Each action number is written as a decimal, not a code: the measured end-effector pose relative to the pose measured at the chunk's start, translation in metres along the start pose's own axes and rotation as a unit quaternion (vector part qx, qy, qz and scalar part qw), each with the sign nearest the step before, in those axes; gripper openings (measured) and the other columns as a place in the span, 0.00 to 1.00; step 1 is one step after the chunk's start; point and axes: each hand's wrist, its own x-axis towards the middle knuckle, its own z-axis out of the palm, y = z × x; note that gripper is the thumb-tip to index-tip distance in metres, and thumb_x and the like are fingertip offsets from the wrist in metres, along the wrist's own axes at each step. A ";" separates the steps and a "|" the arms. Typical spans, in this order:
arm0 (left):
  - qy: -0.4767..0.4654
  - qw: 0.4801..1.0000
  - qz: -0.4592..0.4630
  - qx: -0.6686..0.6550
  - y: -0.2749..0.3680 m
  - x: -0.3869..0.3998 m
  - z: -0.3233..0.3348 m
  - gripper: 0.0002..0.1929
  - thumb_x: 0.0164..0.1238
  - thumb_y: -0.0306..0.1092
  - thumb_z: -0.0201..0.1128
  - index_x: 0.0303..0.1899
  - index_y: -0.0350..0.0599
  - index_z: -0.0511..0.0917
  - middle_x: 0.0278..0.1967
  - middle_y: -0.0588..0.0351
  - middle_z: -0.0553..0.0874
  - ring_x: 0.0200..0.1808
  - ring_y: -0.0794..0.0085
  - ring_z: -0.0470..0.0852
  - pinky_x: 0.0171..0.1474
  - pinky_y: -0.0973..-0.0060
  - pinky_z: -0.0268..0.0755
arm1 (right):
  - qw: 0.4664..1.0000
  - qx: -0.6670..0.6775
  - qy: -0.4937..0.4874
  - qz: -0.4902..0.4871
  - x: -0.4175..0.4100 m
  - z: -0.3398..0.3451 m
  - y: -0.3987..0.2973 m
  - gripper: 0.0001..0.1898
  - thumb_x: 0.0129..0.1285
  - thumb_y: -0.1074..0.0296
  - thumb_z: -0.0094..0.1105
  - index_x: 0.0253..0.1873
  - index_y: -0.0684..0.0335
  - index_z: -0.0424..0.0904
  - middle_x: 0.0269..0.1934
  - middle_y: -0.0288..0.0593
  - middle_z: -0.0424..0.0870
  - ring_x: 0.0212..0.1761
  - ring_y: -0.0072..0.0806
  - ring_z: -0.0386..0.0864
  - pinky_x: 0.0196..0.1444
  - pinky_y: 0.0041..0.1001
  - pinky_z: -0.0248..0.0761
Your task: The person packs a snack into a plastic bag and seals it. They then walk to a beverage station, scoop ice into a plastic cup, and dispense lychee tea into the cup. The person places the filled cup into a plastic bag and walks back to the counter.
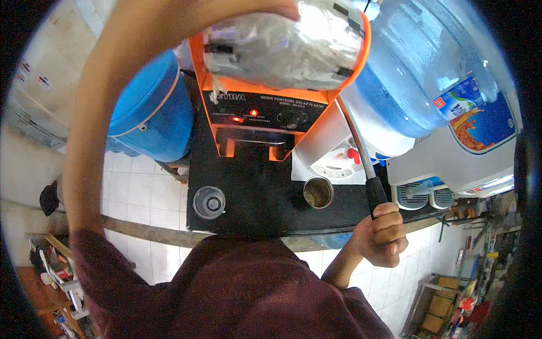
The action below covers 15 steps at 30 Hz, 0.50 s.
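Observation:
An orange cup sealing machine (264, 114) stands before me on a black tabletop (254, 203), two red lights glowing on its panel. Across its top lies a roll of clear plastic film (292, 55). My left hand (275, 7) reaches over to the film roll at the picture's upper edge; most of its fingers are cut off or blurred. Around the black grip of the metal lever (376, 193) my right hand (383, 237) is closed, with the lever pointing down towards me. A clear plastic cup (209, 202) sits at the table's left; an open metal can (318, 193) is nearer the lever.
A blue lidded bucket (156, 110) is left of the machine. On the right are a white dispenser (326, 144), a large blue-tinted water bottle (427, 63) and a second white dispenser (449, 156) with drip trays. White floor tiles (127, 186) show past the table edge.

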 end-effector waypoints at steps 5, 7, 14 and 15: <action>0.006 0.950 -0.271 -0.152 0.121 -0.213 0.078 0.11 0.69 0.29 0.55 0.26 0.44 0.80 0.23 0.53 0.81 0.26 0.60 0.79 0.31 0.66 0.69 | 0.999 0.003 0.035 0.012 -0.004 0.005 -0.003 0.17 0.54 0.61 0.51 0.15 0.54 0.59 0.10 0.34 0.60 0.14 0.27 0.60 0.30 0.36 0.64; -0.085 0.801 -0.517 -0.291 0.190 -0.281 0.146 0.14 0.72 0.37 0.54 0.30 0.38 0.80 0.25 0.50 0.82 0.27 0.61 0.80 0.32 0.68 0.71 | 0.999 0.021 0.026 0.024 -0.003 0.006 -0.004 0.18 0.52 0.58 0.45 0.11 0.53 0.57 0.09 0.33 0.56 0.16 0.25 0.58 0.33 0.34 0.59; -0.271 0.637 -0.550 -0.467 0.296 -0.423 0.246 0.08 0.61 0.28 0.62 0.41 0.38 0.82 0.37 0.46 0.86 0.40 0.58 0.85 0.42 0.67 0.77 | 0.999 0.017 0.007 0.052 0.001 0.004 -0.007 0.18 0.52 0.58 0.45 0.11 0.52 0.57 0.09 0.33 0.56 0.16 0.25 0.59 0.35 0.35 0.58; -0.312 0.645 -0.500 -0.486 0.286 -0.426 0.247 0.08 0.60 0.28 0.63 0.41 0.38 0.83 0.37 0.46 0.86 0.40 0.59 0.85 0.41 0.67 0.78 | 0.998 0.015 0.004 0.055 0.001 0.004 -0.007 0.18 0.52 0.58 0.45 0.11 0.52 0.57 0.09 0.32 0.56 0.16 0.25 0.59 0.35 0.35 0.58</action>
